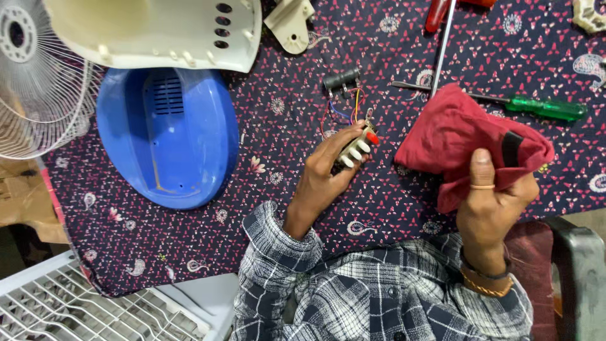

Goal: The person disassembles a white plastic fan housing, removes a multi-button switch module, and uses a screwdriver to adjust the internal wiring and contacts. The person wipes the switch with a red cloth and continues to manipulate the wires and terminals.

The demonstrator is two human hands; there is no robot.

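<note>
1. The left hand (325,173) is closed around a push-button switch block (355,149), a small cream unit with a row of white keys and 1 red key at its far end. The fingers wrap it from the left and underneath, with the thumb along its far side.
2. The switch block sits near the middle of the table (284,113), lifted just off the patterned cloth. Its long axis runs diagonally, from near-left to far-right.
3. Thin coloured wires (344,110) lead from the block away to a small black component (341,81) lying farther off on the cloth.
4. The right hand (492,202) grips a bunched red cloth (461,136), with the thumb pressed on top and the fingers curled shut beneath it.
5. The red cloth lies directly to the right of the switch block, close but not touching, so the right hand is the nearer one to bring it across.
6. Farther off to the right lie a green-handled screwdriver (546,108) and a red-handled screwdriver (442,38).
7. To the left rest a blue fan base shell (170,139), a cream housing (158,31) and a wire fan guard (38,95).
</note>
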